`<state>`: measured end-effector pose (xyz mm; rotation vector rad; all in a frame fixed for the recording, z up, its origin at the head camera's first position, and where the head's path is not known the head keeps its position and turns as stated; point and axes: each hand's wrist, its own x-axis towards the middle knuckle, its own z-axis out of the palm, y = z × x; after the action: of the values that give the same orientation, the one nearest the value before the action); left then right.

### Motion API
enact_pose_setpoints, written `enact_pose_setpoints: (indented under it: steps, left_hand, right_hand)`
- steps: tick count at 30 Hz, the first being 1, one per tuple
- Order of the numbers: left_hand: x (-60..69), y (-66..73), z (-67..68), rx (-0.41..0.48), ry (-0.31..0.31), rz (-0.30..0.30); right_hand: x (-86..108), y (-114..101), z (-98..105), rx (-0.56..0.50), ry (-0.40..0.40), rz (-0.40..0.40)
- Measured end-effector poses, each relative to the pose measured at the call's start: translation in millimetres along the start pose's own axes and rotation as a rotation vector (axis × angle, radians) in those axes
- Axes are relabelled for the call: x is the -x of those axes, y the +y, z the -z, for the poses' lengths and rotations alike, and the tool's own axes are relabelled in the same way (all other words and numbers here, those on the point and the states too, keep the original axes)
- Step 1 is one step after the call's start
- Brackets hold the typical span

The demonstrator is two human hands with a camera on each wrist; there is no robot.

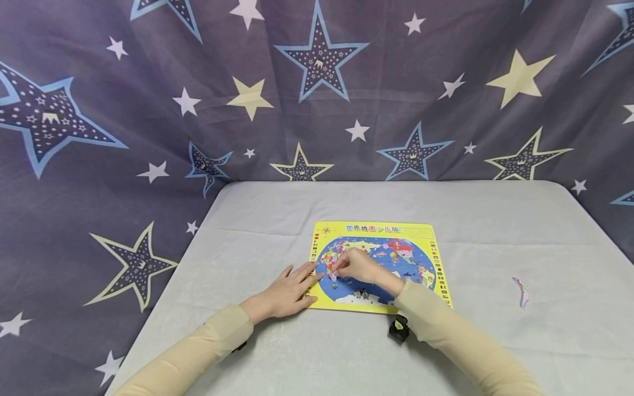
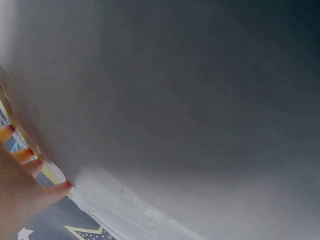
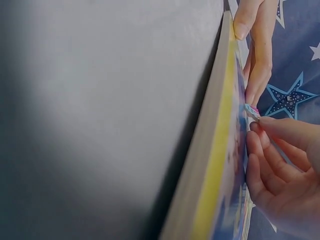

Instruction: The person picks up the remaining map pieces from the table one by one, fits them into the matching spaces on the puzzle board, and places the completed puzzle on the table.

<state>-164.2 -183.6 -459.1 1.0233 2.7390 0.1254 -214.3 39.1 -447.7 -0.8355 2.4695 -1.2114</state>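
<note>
A yellow-bordered world map puzzle board (image 1: 324,301) lies flat on the table. My right hand (image 1: 361,267) is over the left part of its blue oval map. Between thumb and index finger it pinches a small pink and light-blue puzzle piece (image 3: 252,112), seen edge-on in the right wrist view close to the board's face. My left hand (image 1: 287,291) rests with spread fingers on the board's left edge. In the left wrist view, only part of the left hand (image 2: 22,192) shows at the lower left. Whether the piece touches the board is hard to tell.
A thin, curved pink piece (image 1: 523,295) lies on the pale tablecloth (image 1: 495,352) to the right of the board. A black wrist camera (image 1: 398,328) sits by the right sleeve. Behind the table hangs a dark star-patterned cloth (image 1: 346,157).
</note>
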Motion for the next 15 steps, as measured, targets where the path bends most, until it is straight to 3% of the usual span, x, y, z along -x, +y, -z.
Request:
enact_pose_setpoints:
  steps: [15]
  left_hand:
    - [-0.2,0.5,0.5,-0.003,0.004,-0.001]
  right_hand:
    - [-1.6,-2.6,-4.1,0.035,0.006,0.074]
